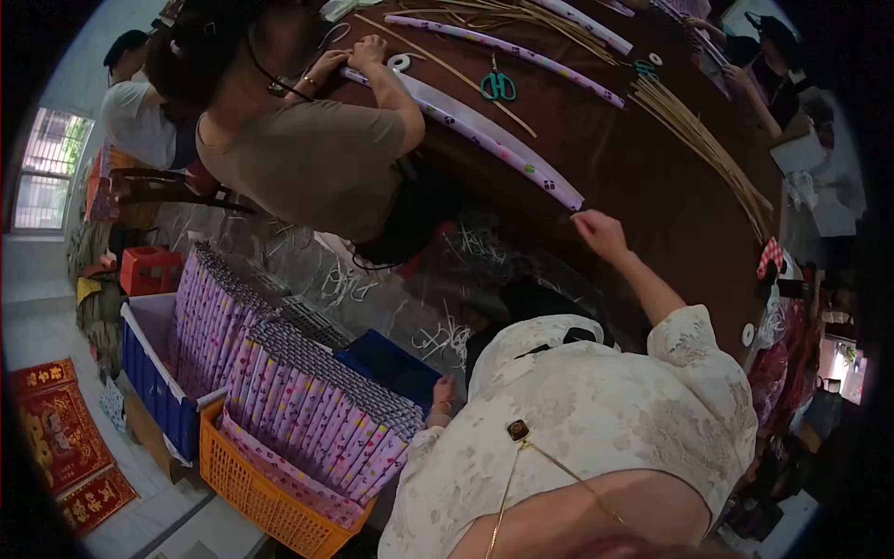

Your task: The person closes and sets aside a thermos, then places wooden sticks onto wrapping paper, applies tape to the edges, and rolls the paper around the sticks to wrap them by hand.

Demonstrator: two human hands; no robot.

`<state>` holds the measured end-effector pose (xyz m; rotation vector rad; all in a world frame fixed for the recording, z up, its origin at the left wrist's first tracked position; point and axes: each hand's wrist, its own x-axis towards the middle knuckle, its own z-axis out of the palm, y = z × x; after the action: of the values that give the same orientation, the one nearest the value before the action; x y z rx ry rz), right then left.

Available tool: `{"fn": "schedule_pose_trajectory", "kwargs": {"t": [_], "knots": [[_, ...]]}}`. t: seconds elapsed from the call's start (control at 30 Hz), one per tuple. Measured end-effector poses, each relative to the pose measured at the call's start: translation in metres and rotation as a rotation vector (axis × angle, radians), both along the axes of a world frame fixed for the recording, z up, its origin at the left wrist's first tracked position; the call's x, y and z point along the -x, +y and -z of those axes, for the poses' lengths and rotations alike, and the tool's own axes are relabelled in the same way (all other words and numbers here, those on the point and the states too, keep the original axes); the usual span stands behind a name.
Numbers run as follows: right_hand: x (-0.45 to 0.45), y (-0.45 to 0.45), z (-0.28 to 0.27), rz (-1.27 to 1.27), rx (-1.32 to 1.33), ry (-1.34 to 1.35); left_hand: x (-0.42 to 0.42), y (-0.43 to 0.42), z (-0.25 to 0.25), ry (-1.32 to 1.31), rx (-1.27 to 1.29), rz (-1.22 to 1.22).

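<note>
My right hand (603,235) is at the near end of a long pinkish-purple patterned roll (503,144) on the table. Its fingers are closed and pinch the roll's end. The roll has dark and coloured small prints and a paler band along it. At the roll's far end, a co-worker's hands (358,61) touch it. My left hand (444,393) hangs low at my side, beside a dark blue bin (386,365) and the stacked patterned rolls (307,391). It is small and partly hidden, so its fingers cannot be made out clearly.
On the brown table (670,196) lie teal-handled scissors (498,86), a white tape roll (399,62), another patterned roll (521,56) and thin wooden strips (703,149). An orange basket (279,494) and a blue crate (154,391) hold stacked rolls. A seated co-worker (298,168) is close on the left.
</note>
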<state>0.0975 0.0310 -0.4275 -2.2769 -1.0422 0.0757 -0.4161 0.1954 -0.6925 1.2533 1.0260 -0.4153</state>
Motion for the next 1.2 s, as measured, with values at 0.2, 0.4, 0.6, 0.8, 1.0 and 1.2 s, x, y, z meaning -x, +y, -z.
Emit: {"fn": "schedule_pose_trajectory", "kwargs": {"t": [0.2, 0.4, 0.6, 0.8, 1.0, 1.2], "knots": [[-0.162, -0.013, 0.006, 0.284, 0.085, -0.166, -0.087, -0.016, -0.093, 0.307, -0.357, 0.311], [-0.289, -0.009, 0.026, 0.458, 0.304, -0.335, -0.097, 0.019, -0.053, 0.268, -0.373, -0.236], [-0.345, 0.008, 0.035, 0.235, 0.457, -0.236, -0.177, 0.020, -0.122, 0.203, -0.514, -0.081], [-0.353, 0.017, 0.027, 0.024, 0.339, 0.113, -0.251, 0.005, -0.155, 0.074, -0.614, 0.119], [-0.270, 0.003, -0.032, -0.012, -0.100, 1.247, -0.405, -0.001, -0.291, -0.181, -0.446, -0.010], [-0.211, -0.017, -0.040, 0.079, -0.262, 1.264, -0.505, 0.001, -0.294, -0.550, -0.168, 0.127]]}}
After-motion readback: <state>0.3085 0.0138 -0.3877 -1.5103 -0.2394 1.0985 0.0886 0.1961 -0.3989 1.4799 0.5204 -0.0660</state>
